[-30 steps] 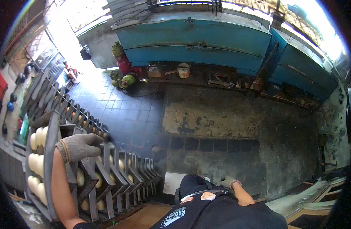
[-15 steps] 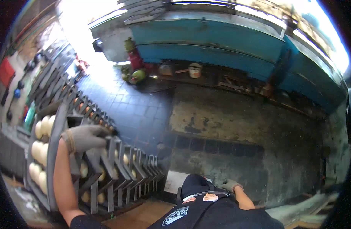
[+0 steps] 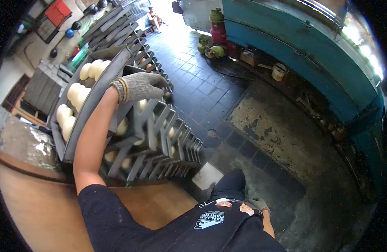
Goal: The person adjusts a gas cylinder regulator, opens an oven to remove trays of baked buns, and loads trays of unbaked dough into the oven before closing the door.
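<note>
My left hand [image 3: 141,87], in a grey knitted glove, reaches over the side of a tall rack of dark metal trays [image 3: 155,134]. Its fingers are partly bent, with the thumb apart from them, and I see nothing held between them. Beside that forearm, the top tray [image 3: 89,97] carries several pale, rounded dough pieces [image 3: 79,95]. More dough pieces show between the stacked trays below. My right hand [image 3: 259,204], also gloved, hangs low near my waist, its fingers mostly hidden and small.
Another stack of trays [image 3: 111,27] stands beyond the rack. Gas cylinders [image 3: 218,33] and a white bucket [image 3: 279,72] are along the blue counter [image 3: 265,38]. A seated person [image 3: 154,19] is by the bright doorway. Below my left arm is a brown surface [image 3: 147,201].
The view has swung left, so the rack and my left hand appear farther right and higher. My left hand remains over the rack side; my right hand stays low near my waist.
</note>
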The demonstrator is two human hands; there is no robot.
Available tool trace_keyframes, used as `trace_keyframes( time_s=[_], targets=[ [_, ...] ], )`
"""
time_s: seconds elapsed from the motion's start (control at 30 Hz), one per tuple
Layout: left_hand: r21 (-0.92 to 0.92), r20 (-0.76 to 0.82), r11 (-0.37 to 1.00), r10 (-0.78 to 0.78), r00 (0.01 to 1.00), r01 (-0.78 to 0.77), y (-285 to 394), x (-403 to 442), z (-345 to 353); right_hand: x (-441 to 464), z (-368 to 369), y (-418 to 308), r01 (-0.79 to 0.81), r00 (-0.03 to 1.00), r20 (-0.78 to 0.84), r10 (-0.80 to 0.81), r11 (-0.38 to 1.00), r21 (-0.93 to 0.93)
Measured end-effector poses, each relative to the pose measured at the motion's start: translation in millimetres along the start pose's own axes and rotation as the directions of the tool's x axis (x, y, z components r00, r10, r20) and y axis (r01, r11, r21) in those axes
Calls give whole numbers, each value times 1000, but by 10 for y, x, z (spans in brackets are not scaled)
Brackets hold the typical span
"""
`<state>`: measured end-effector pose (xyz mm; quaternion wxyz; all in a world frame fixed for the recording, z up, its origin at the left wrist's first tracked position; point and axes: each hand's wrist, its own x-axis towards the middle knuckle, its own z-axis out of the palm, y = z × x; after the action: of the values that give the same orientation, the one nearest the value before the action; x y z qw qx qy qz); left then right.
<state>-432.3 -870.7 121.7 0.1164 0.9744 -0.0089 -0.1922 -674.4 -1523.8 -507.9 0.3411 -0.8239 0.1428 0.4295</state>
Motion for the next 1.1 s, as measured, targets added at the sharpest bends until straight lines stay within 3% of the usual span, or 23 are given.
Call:
trace_keyframes(
  time_s=[0.17, 0.23, 0.27, 0.37, 0.4, 0.43, 0.47, 0.53, 0.57, 0.6, 0.63, 0.67, 0.7, 0.73, 0.77, 0.8, 0.87, 0.93, 1.0, 1.07, 1.1],
  targets=[
    [158, -101, 985, -46, 994, 62, 311, -204, -34, 318, -173, -176, 47, 998, 36, -46, 998, -39],
    [296, -213, 946, -69, 975, 132, 490, -318, 26, 526, -288, -180, 50, 986, 154, -57, 998, 49],
    [275, -318, 961, 56, 946, 35, 390, -395, 200, 699, -328, -174, 49, 989, 145, -42, 998, -43],
    [95, -178, 995, 39, 983, -22, 590, -466, 491, 1483, -414, 82, 57, 992, 123, -39, 988, -147],
    [-177, 22, 971, -158, 987, 159, 847, -450, 479, 1618, -538, 17, 160, 970, 190, -150, 986, -38],
    [-230, -4, 973, 26, 1000, -26, 654, -375, 740, 1742, -698, -32, 152, 971, 201, -126, 982, -116],
    [-378, 91, 926, 15, 996, 20, 616, -291, 951, 1552, -963, -460, 144, 972, 212, -102, 971, -193],
    [-673, 184, 727, -15, 983, 137, 561, 28, 1521, 1252, -1508, -1303, 80, 979, 203, -24, 959, -272],
    [-788, 256, 557, -89, 963, 261, 553, 241, 1826, 1038, -1813, -1834, 21, 983, 182, 30, 962, -273],
    [-819, 151, 540, -121, 981, 192, 347, 491, 2455, 1454, -1938, -1733, 45, 984, 180, 15, 943, -329],
    [-941, 158, 254, -263, 952, 226, 251, 730, 3137, 1542, -2168, -1957, 23, 986, 159, 39, 929, -369],
    [-987, 162, -48, -399, 903, 156, 167, 969, 3804, 1684, -2439, -2307, 3, 988, 143, 60, 913, -407],
    [-902, 164, 320, -369, 915, 290, 109, 1110, 4168, 1781, -2609, -2544, -14, 996, 79, 49, 917, -398],
    [-603, 165, 708, -339, 926, 367, 64, 1247, 4514, 1901, -2800, -2791, -27, 999, 16, 37, 918, -397],
    [-254, 167, 904, -308, 937, 343, 33, 1379, 4842, 1859, -3106, -3202, 13, 999, 41, 1, 938, -346],
    [-384, 248, 816, -360, 899, 433, -148, 1487, 5429, 1878, -3294, -3505, 50, 998, -15, -56, 960, -274],
    [-416, 418, 712, -403, 814, 566, -126, 1810, 5491, 2793, -3482, -3544, 250, 952, -143, -272, 955, -157],
    [-399, 481, 708, -379, 791, 582, -146, 2216, 5362, 3090, -3982, -4133, 243, 934, -241, -264, 963, -115],
    [-394, 487, 736, -340, 804, 550, -357, 2654, 5288, 1889, -4745, -5377, 227, 940, -291, -179, 964, 140],
    [-400, 466, 764, -306, 830, 506, -489, 3192, 5002, 2649, -5142, -5459, 481, 780, -538, -319, 857, 188],
    [-411, 443, 776, -288, 849, 478, -579, 3498, 4897, 2713, -5460, -5662, 533, 716, -612, -337, 830, 166]
  ],
)
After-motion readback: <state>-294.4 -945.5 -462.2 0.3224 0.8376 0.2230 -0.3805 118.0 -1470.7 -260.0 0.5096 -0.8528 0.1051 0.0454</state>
